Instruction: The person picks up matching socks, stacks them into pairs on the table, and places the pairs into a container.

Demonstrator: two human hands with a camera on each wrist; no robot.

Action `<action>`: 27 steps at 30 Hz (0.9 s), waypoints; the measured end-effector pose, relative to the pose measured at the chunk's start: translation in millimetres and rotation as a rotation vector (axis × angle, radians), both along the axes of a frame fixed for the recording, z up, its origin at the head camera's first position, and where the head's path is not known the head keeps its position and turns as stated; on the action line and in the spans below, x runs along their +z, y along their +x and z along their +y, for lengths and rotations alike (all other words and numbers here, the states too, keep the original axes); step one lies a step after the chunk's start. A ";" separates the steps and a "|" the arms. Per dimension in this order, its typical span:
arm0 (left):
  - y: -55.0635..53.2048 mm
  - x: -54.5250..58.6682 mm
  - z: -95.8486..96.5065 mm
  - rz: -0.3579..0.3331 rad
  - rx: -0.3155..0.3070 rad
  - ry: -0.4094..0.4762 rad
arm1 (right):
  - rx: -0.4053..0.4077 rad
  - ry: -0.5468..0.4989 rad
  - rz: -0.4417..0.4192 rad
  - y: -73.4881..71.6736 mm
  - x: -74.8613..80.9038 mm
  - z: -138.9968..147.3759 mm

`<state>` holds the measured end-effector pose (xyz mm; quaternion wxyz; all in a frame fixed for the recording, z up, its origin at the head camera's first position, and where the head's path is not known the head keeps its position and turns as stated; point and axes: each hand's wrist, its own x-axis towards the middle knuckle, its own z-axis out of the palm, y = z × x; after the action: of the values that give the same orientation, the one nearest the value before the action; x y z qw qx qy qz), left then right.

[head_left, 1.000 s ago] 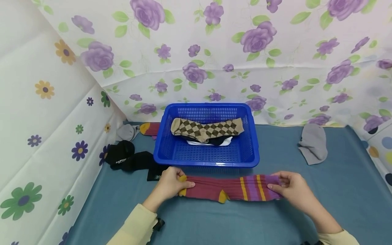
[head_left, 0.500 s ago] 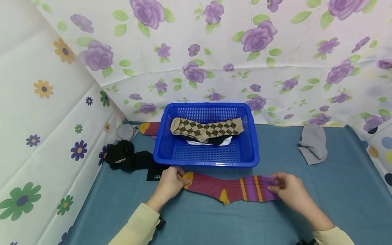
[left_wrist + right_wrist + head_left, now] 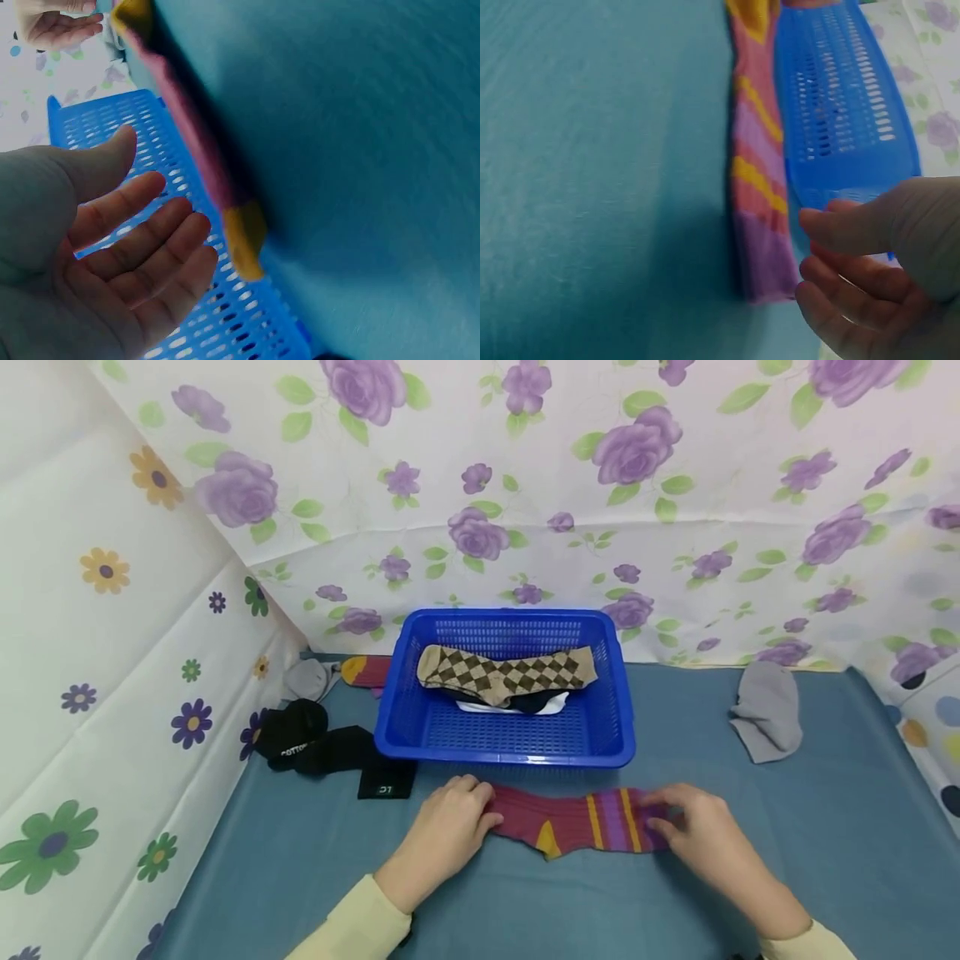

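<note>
A long maroon sock (image 3: pixel 521 814) with purple and yellow stripes lies stretched sideways in front of the blue basket (image 3: pixel 502 759). My left hand (image 3: pixel 446 828) is over its toe end in the head view. In the left wrist view the fingers (image 3: pixel 154 225) are loosely bent beside the yellow toe (image 3: pixel 244 240), with nothing between them. At the cuff end hovers my right hand (image 3: pixel 701 839). The right wrist view shows its fingers (image 3: pixel 855 292) relaxed and apart, close by the purple cuff (image 3: pixel 767 259).
The basket holds a tan and brown argyle sock (image 3: pixel 506 677) over black and white ones. Black socks (image 3: pixel 330 752) lie left of it, with a grey sock (image 3: pixel 311 679) and another maroon sock (image 3: pixel 367 671) behind. A grey sock (image 3: pixel 768 710) rests at right.
My left hand let go of the sock's toe and moved right over it. My right hand eased off the cuff, shifting slightly left. The sock now lies slacker.
</note>
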<state>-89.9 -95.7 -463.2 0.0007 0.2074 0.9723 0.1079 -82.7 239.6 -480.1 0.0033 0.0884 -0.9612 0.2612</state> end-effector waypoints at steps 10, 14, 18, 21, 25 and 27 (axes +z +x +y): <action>-5.7 -16.6 -2.4 -0.012 0.008 0.048 | 0.140 0.054 -0.001 -0.7 -11.5 -0.7; -6.4 -18.1 -4.8 -0.034 0.025 0.060 | 0.164 0.091 -0.015 -1.4 -13.8 0.0; -7.7 -17.7 -5.2 -0.058 0.029 0.053 | 0.179 0.129 -0.034 -1.3 -15.2 -0.2; -8.1 -14.1 -4.8 -0.085 0.009 0.034 | 0.192 0.130 -0.038 -1.5 -15.3 0.8; -7.1 -1.5 -4.5 -0.136 -0.039 0.041 | 0.186 0.090 -0.011 -3.3 -9.6 4.4; -5.8 9.7 -4.7 -0.161 -0.055 0.075 | 0.164 0.076 0.020 -4.6 -2.1 6.4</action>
<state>-95.7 -100.3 -453.5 0.0741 0.2244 0.9583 0.1607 -87.3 246.0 -482.2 -0.0116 0.1694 -0.9599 0.2229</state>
